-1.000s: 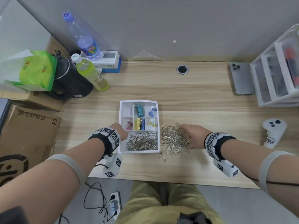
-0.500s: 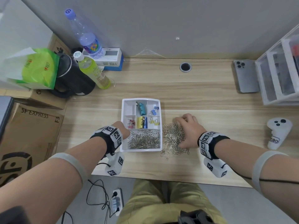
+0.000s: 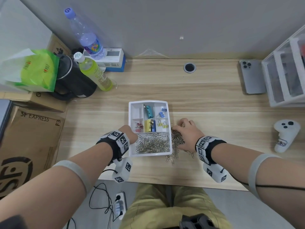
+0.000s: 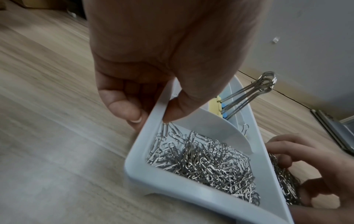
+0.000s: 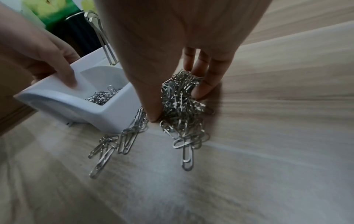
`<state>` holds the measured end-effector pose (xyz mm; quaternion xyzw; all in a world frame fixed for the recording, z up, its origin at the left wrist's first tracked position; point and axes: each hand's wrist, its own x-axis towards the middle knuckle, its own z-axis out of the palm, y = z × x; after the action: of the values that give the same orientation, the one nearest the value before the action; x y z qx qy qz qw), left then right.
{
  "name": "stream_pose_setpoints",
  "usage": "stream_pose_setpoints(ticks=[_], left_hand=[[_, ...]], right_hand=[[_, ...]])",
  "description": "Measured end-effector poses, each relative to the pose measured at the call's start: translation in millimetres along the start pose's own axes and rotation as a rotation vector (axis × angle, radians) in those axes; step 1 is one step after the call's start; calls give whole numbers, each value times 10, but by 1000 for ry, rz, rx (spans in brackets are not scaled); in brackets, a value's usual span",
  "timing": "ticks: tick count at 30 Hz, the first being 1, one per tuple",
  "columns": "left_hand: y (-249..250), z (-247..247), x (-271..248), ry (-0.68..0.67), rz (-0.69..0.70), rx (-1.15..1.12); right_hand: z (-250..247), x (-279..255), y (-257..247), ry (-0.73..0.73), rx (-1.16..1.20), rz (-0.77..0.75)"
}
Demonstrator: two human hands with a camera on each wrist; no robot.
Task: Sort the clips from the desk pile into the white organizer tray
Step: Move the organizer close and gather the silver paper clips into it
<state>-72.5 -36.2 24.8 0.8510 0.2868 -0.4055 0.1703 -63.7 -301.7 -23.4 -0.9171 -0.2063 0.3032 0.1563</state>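
1. Right hand (image 5: pixel 172 72): fingers (image 5: pixel 203 84) and thumb curled round a bunch from the paper clip pile (image 3: pixel 177 138), gathering it against the tray wall
2. Left hand (image 4: pixel 153 68): thumb and fingers pinching the white tray (image 3: pixel 170 129) rim, likely to steady it on the bench (image 3: pixel 214 113)
3. Sorted paper clips (image 4: pixel 201 163) fill the near compartment

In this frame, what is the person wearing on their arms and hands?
Both hands, the left hand and right hand, are bare. Each wrist carries a black band with white blocks printed with black square markers, plus a white marker-covered pod hanging below. A pale grey band circles each forearm; a thin black cable runs along the right arm.
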Motion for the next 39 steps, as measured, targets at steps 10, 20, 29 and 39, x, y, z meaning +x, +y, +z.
stream_pose_setpoints(ticks=[10, 20, 29, 39], left_hand=[[12, 12, 1, -3, -8, -61], [23, 2, -10, -3, -15, -46], [91, -9, -27, -28, -25, -89], [107, -14, -39, -25, -36, -92]], right_hand=[[74, -11, -91, 30, 157, 21], [-126, 1, -30, 8, 159, 60], [-369, 23, 25, 44, 250, 76], [-307, 72, -477, -43, 322, -39]])
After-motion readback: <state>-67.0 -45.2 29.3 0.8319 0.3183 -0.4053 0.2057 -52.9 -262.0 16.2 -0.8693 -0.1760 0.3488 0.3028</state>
